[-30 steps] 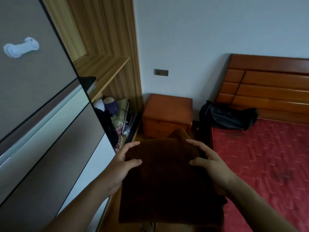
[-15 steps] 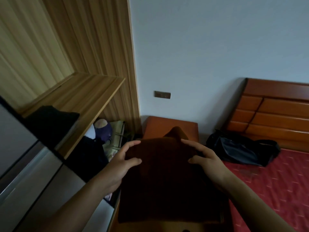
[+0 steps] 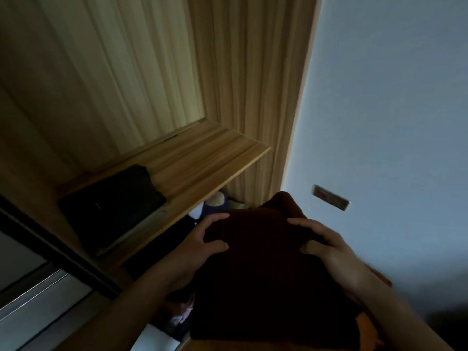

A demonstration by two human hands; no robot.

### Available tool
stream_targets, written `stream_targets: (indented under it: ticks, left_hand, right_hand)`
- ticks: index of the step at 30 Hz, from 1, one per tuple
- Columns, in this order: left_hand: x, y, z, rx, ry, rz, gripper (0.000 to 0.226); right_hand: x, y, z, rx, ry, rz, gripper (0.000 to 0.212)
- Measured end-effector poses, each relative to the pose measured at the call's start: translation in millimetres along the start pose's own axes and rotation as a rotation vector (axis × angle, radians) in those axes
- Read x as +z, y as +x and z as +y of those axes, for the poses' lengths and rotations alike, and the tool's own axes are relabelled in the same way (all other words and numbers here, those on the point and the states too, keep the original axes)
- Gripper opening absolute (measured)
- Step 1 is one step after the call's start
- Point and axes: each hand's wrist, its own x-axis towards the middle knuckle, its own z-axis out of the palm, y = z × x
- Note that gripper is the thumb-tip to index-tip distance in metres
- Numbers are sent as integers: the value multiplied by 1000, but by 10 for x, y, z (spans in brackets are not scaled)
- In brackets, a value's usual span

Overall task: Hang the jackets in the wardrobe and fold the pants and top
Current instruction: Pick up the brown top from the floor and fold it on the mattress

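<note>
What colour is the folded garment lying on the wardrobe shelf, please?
The folded garment on the shelf looks black, best seen in the head view.

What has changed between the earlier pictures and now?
The folded brown garment has been lifted toward the wardrobe shelf, and the view has tilted upward, so the bed is out of sight. Nothing was taken or let go: the left hand and the right hand still grip its two sides. The black folded garment stays on the shelf.
</note>
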Motion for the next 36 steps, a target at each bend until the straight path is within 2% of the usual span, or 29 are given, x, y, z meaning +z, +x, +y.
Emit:
stream_targets:
  ticks: [5,9,19,28,34,36]
  left_hand:
    - [38,225,315,24,-95,101,58]
    - [-173,439,510,34,-152,200,62]
    - [-981,1072,756,47,-86,316,72]
    - [-1486,1718,771,-47,111,500,74]
    - [-1895,2175,667,114,121,694,72]
    - [-2076,2343,607,64,135,709,74]
  right_hand:
    - [-276,874,-320,-23,-35,-145,54]
    - [-160,1587,-572,-38,-22,-278,37]
    - [390,2925,-791,-121,-124,-434,56]
    - [893,3950,-729,-25,-136,-524,61]
    - [1150,4602,-898,-71,-126,-610,61]
    - [1287,4946,-861,-41,-116,-629,62]
